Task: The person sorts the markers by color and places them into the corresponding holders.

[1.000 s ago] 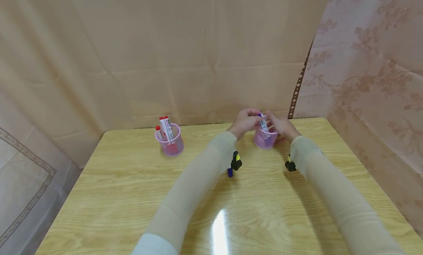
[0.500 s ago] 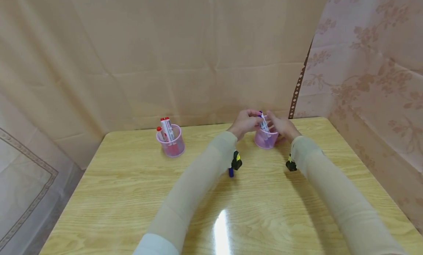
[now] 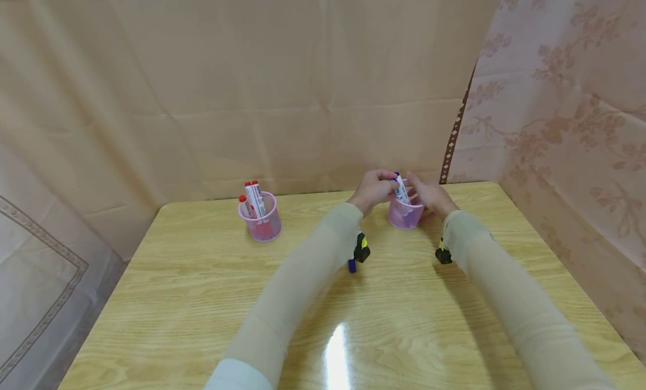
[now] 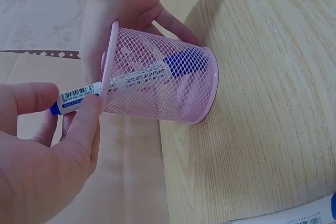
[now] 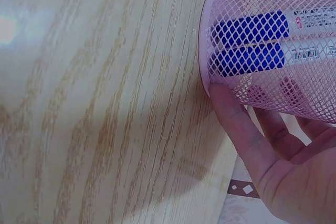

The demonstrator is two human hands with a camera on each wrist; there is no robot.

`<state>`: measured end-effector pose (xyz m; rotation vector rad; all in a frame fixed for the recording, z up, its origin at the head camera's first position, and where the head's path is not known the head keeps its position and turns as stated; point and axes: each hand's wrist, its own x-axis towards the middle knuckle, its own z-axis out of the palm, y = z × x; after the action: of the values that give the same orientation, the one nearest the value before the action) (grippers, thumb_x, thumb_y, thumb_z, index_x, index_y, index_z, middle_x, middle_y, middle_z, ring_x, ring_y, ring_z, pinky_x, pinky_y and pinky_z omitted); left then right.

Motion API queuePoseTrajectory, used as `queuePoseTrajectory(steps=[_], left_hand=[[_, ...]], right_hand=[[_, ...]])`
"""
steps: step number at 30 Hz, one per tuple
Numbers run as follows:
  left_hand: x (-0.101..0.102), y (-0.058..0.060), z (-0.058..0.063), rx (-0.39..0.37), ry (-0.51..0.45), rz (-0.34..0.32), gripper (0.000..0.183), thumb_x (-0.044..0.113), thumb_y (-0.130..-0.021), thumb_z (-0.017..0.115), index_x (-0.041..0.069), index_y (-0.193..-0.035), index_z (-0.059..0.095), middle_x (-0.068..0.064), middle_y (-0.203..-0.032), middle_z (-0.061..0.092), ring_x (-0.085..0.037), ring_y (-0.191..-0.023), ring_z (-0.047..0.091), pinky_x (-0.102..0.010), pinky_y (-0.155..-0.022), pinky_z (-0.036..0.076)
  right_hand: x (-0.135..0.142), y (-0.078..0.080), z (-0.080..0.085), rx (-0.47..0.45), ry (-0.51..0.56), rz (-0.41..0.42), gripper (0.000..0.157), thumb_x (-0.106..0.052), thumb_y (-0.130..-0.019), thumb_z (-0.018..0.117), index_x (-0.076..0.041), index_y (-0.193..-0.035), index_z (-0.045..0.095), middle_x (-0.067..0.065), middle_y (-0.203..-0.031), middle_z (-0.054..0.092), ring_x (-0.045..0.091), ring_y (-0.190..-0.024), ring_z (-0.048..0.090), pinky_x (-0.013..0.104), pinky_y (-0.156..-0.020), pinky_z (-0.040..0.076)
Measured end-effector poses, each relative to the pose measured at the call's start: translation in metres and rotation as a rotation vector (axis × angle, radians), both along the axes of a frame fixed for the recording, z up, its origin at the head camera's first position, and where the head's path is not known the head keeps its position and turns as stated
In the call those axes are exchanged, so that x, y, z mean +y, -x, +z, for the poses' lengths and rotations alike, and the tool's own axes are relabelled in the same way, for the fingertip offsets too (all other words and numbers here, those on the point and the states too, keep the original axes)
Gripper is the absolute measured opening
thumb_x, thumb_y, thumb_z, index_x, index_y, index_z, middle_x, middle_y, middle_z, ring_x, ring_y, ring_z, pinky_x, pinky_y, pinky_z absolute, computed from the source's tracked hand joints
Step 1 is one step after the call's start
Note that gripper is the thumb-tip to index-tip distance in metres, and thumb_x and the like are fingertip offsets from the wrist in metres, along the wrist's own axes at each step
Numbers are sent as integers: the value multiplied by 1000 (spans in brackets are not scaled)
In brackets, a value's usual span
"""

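Note:
My left hand [image 3: 374, 190] pinches the upper end of a white marker [image 4: 79, 97] between thumb and fingers. The marker leans inside a pink mesh pen cup [image 3: 404, 218], its blue cap pointing down to the cup's base. Through the mesh in the right wrist view, two blue marker caps [image 5: 252, 59] lie side by side near the bottom. My right hand [image 3: 434, 198] holds the cup from its right side, one finger low by the base and others bent behind the mesh. The cup stands upright on the wooden table [image 3: 181, 300].
Another pink mesh cup [image 3: 264, 228] at the back left holds several red-capped markers [image 3: 256, 199]. A blue-capped marker [image 4: 294, 215] lies on the table beneath my left forearm, mostly hidden in the head view. A beige curtain [image 3: 252, 87] hangs behind the table's back edge.

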<state>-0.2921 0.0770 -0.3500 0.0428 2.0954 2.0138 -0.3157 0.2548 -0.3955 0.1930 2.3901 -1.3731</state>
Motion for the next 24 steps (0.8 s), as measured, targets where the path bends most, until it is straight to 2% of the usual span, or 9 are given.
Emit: queuePoseTrajectory(steps=[14, 24], left_hand=[[0, 1, -4, 3, -4, 22, 18, 2, -88, 64, 3, -107, 64, -5, -94, 61, -21, -89, 64, -32, -81, 55], [-2, 0, 1, 27, 2, 20, 21, 2, -89, 62, 0, -110, 64, -4, -96, 61, -24, -96, 63, -33, -82, 54]], right_hand=[[0, -1, 0, -7, -26, 0, 115, -91, -70, 24, 0, -138, 42, 25, -136, 45, 41, -119, 48, 50, -76, 55], [0, 0, -1, 18, 2, -7, 110, -89, -72, 26, -6, -144, 38, 23, -136, 46, 41, -119, 48, 51, -74, 55]])
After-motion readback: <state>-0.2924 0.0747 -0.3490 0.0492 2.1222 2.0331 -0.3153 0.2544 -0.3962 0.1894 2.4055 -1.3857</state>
